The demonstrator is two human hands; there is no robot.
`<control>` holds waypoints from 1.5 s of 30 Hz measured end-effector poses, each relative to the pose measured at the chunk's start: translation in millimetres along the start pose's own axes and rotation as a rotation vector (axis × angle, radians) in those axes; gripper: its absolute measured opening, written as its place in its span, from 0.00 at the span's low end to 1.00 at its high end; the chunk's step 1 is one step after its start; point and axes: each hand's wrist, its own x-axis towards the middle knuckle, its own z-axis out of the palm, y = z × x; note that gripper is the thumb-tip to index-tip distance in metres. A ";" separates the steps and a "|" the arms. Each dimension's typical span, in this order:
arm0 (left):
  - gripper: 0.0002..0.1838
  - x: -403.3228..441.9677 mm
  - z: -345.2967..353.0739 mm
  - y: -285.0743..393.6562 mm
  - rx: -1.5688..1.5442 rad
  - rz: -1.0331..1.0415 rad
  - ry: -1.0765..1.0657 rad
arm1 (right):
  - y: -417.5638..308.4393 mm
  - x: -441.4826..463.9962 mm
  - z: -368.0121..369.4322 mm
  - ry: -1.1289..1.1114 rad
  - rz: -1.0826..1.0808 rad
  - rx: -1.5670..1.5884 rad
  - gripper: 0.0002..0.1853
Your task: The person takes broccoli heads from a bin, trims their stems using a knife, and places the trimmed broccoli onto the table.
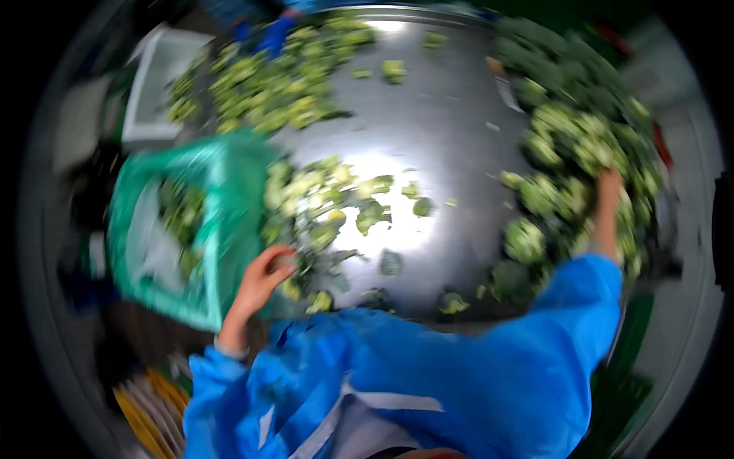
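My left hand (pixel 267 277) is over the near left of the metal table, beside a green plastic bag. Its fingers are loosely curled, with a gap between thumb and fingertips and nothing visible in them. Cut broccoli florets (pixel 321 187) lie scattered just beyond it. On the far right, my right hand (pixel 608 183) reaches into a pile of broccoli heads (pixel 539 195). It touches a pale green head (pixel 592 145); blur and the pile hide its fingers, so I cannot tell whether they grip it.
The green bag (pixel 237 183) lines an open container at the left, with florets inside. Behind it stands a white bin (pixel 157 88). More florets (pixel 275 84) cover the far left, near another person's blue-gloved hand (pixel 275 37). What looks like a knife (pixel 505 88) lies by the broccoli pile.
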 end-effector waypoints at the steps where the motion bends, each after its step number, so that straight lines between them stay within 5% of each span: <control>1: 0.19 -5.6 -6.1 4.5 -0.056 0.008 -0.003 | 24.1 8.5 8.8 0.003 -0.082 0.145 0.22; 3: 0.18 -14.0 -27.2 10.8 -0.036 0.071 0.091 | 78.2 35.7 28.0 0.088 -0.143 0.265 0.25; 5: 0.17 -24.1 -63.4 6.6 -0.209 0.129 0.294 | 30.4 -2.5 -28.3 0.235 -0.102 -0.031 0.27; 8: 0.15 -34.8 -148.4 -14.6 -0.326 0.162 0.699 | -74.7 -104.0 -77.5 0.118 0.046 0.204 0.30; 9: 0.16 -33.9 -183.6 -36.7 -0.285 0.175 0.781 | -109.5 -146.7 -85.9 0.103 -0.126 0.249 0.27; 10: 0.18 -35.0 -209.8 -52.5 -0.110 0.164 0.839 | -147.0 -179.5 -105.4 -0.206 0.003 0.174 0.21; 11: 0.21 -26.3 -235.9 -72.7 0.056 0.147 0.880 | -168.1 -217.7 -100.0 -0.203 -0.079 0.258 0.19; 13: 0.29 5.3 -266.4 -101.5 0.317 0.035 0.831 | -208.7 -290.3 -89.6 -0.345 -0.074 0.518 0.17; 14: 0.34 23.0 -277.4 -114.5 0.447 -0.019 0.802 | -203.2 -309.0 -53.7 -0.091 -0.562 0.530 0.16; 15: 0.40 44.8 -283.8 -129.8 0.572 -0.031 0.792 | -237.8 -348.1 -72.7 -0.332 -0.322 0.465 0.15; 18: 0.54 114.0 -296.7 -162.1 0.657 -0.118 0.653 | -324.0 -433.1 -107.6 -0.725 -0.090 0.650 0.13; 19: 0.54 133.0 -292.9 -178.8 0.592 -0.108 0.718 | -317.6 -455.2 -80.2 -0.621 -0.282 0.680 0.13; 24: 0.47 146.1 -309.9 -175.9 0.250 -0.098 0.738 | -407.9 -524.3 -136.8 -0.789 -0.487 0.613 0.11; 28: 0.45 55.3 -302.6 -92.9 -0.441 -0.175 0.582 | -437.5 -539.2 -141.2 -0.631 -0.634 0.764 0.12; 32: 0.32 -23.2 -271.8 -53.4 -0.922 0.035 0.356 | -486.4 -534.4 -155.9 -0.537 -0.779 0.780 0.18; 36: 0.28 -68.7 -216.9 -30.8 -0.925 -0.094 0.197 | -564.1 -531.3 -193.0 -0.229 -1.117 0.740 0.25; 38: 0.17 -84.1 -169.4 -1.8 -0.891 -0.099 0.314 | -589.2 -529.1 -199.4 -0.036 -1.247 0.733 0.25; 41: 0.16 -95.6 -130.1 10.0 -0.840 -0.188 0.300 | -602.8 -524.7 -209.4 0.008 -1.370 0.637 0.26; 45: 0.34 -92.1 -107.4 5.4 -0.856 -0.280 0.155 | -585.0 -531.5 -202.8 -0.009 -1.345 0.589 0.27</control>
